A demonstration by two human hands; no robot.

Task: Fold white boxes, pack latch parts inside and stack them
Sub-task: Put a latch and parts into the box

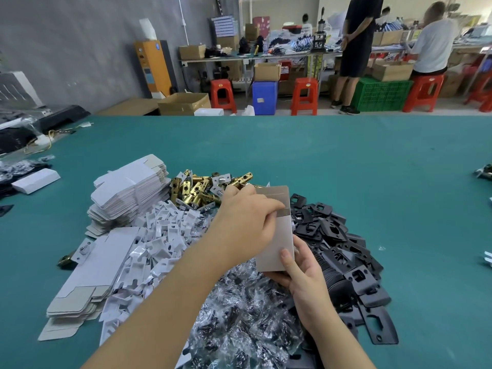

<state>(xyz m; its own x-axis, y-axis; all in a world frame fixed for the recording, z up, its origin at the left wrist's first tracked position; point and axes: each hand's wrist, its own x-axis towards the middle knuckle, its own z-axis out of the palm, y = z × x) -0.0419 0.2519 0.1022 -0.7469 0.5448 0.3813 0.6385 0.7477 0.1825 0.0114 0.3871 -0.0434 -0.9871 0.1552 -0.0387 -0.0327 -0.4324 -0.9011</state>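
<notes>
Flat blanks: we had the stacks of unfolded white-and-grey cardboard box blanks (127,193) at the left of the green table (346,161), well apart from our hands; a careless reach could have toppled the leaning stack.
White inserts: the heap of white plastic bracket pieces (165,235) lay just beside the blanks and could have slid under them.
Brass latches: the pile of gold-coloured metal latch bolts (202,187) sat beyond our left hand.
Left hand: our left hand (247,222) had its fingers curled over the upper edge of the half-formed grey cardboard box (277,241), pinching it; pressing too hard might have creased the flap.
Right hand: our right hand (300,270) gripped the box's lower end, thumb on its face; a loose grip could have dropped it into the bagged screws (245,315).
Black plates: the black metal strike plates (340,249) lay at the right, touching the bags, so parts might have mixed.
</notes>
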